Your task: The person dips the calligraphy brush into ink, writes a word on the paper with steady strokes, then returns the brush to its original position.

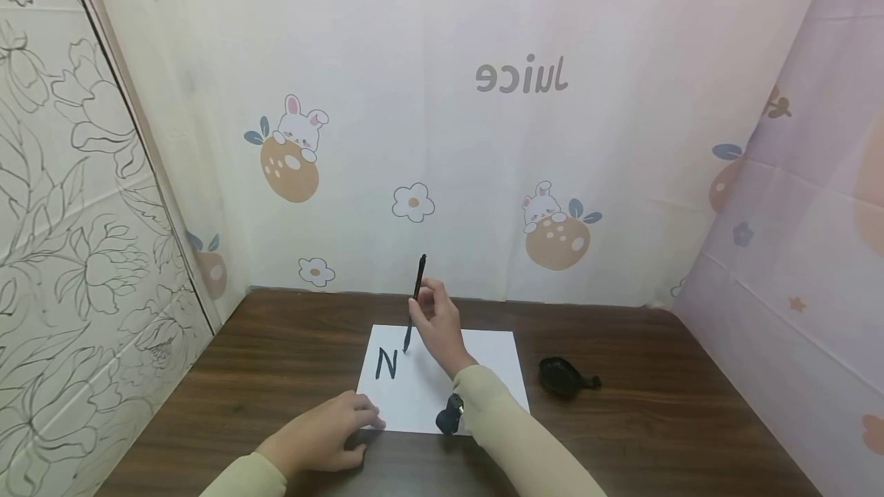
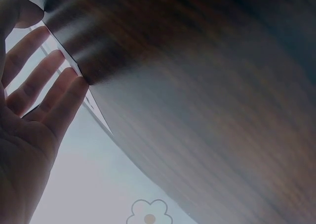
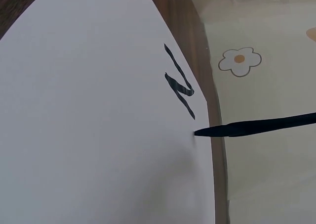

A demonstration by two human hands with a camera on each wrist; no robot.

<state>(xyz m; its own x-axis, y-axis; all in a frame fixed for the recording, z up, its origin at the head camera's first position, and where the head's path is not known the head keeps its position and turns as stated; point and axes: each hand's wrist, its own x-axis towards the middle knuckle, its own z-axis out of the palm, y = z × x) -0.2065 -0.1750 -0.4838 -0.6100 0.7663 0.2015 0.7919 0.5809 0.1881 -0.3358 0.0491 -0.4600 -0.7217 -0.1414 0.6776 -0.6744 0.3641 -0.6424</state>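
My right hand (image 1: 440, 328) pinches a thin black writing brush (image 1: 418, 290) between thumb and fingers, handle upward. In the right wrist view the dark tip of the brush (image 3: 227, 130) points at the paper beside a black letter N; whether it touches cannot be told. The white sheet of paper (image 1: 414, 397) lies on the table with that N (image 1: 387, 363) at its upper left. My left hand (image 1: 324, 432) rests its extended fingers on the sheet's lower left corner. From the left wrist, its spread fingers (image 2: 54, 93) reach the tabletop and paper edge.
Right of the paper sits a small black dish with a short handle (image 1: 562, 376). A black wrist camera (image 1: 450, 415) is on the right sleeve. Behind the brown wooden table (image 1: 621, 436) hangs a printed curtain (image 1: 442, 136); a floral panel (image 1: 83, 213) stands at left.
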